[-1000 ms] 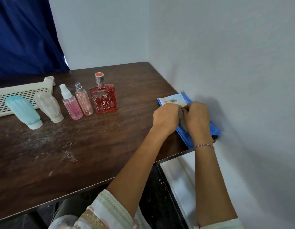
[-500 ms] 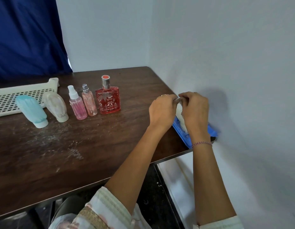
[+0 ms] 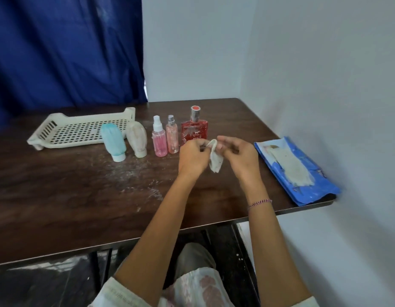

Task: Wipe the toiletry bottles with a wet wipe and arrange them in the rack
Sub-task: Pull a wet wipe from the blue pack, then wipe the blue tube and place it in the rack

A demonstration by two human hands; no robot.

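Both hands, the left hand [image 3: 193, 158] and the right hand [image 3: 240, 156], pinch the upper edge of a wet wipe [image 3: 215, 161] above the tabletop [image 3: 81, 196]. The wipe hangs limp and folded. It looks soft, light and damp, best spread by its corners. Five bottles stand in a row beside the rack [image 3: 81, 129]. The red bottle [image 3: 194, 130] looks like glass: probably heavy, breakable and slick once wet, so it is best gripped by its flat sides, not the cap.

Crumpled wipe [image 3: 215, 159], 5 bottles [image 3: 159, 138] nr rack [image 3: 85, 118]
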